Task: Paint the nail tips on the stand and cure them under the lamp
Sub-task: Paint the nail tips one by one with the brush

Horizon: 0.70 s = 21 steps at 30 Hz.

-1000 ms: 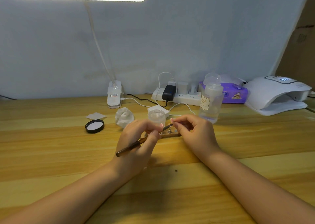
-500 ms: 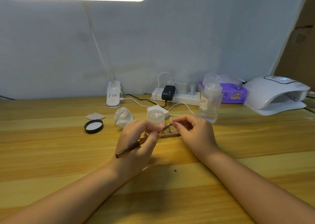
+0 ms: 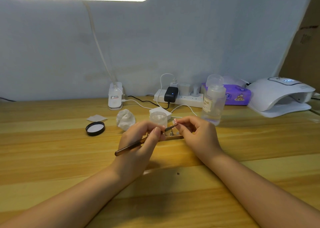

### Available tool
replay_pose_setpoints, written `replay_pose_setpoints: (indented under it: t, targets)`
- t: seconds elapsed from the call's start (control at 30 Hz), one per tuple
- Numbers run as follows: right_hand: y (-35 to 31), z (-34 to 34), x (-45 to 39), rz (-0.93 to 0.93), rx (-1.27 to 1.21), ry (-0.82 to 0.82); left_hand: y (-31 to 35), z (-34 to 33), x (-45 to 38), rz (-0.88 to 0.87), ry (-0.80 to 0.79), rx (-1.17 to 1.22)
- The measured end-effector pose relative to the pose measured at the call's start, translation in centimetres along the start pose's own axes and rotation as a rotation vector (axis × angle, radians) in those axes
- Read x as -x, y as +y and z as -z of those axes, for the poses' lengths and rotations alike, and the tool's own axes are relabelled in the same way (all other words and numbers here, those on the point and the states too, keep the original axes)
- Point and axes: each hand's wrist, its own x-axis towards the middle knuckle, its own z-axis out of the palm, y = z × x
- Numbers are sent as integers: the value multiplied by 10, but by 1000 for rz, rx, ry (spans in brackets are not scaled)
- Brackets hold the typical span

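Note:
My left hand [image 3: 141, 142] grips a brown nail brush [image 3: 129, 147], its bristle end pointing up and right. The bristles meet a small pale nail tip [image 3: 174, 123] pinched between the thumb and fingers of my right hand [image 3: 197, 135]. Just behind and between the two hands lies the narrow wooden stand [image 3: 174, 137] with small metal pegs; much of it is hidden by my fingers. An open clear jar [image 3: 158, 118] sits right behind the stand. The white curing lamp [image 3: 280, 94] stands at the far right of the table, its display lit.
A black jar lid [image 3: 95, 128], a crumpled tissue [image 3: 125, 119] and a cotton pad [image 3: 96, 118] lie to the left. A clear liquid bottle [image 3: 213, 100], power strip [image 3: 180, 98], purple wipes pack [image 3: 237, 96] and desk lamp base [image 3: 115, 96] line the back near the wall.
Hardly anything has moved. Both hands stay over the stand, with only a slight shift of the brush against the nail tip.

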Motion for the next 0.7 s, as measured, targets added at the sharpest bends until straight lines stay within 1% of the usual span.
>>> replay_pose_setpoints:
  t: [0.23,0.4,0.63,0.7]
  targets:
    - [-3,0,0,4,-30,-15,0,-1,-3,30,17,-66]
    - [-4,0,1,8,-45,-13,0,-1,-2,49,32,-24]
    - [-4,0,0,20,-20,-3,1,2,-2,10,-21,-38]
    - [-3,0,0,18,-19,2,1,1,-1,3,-10,-28]
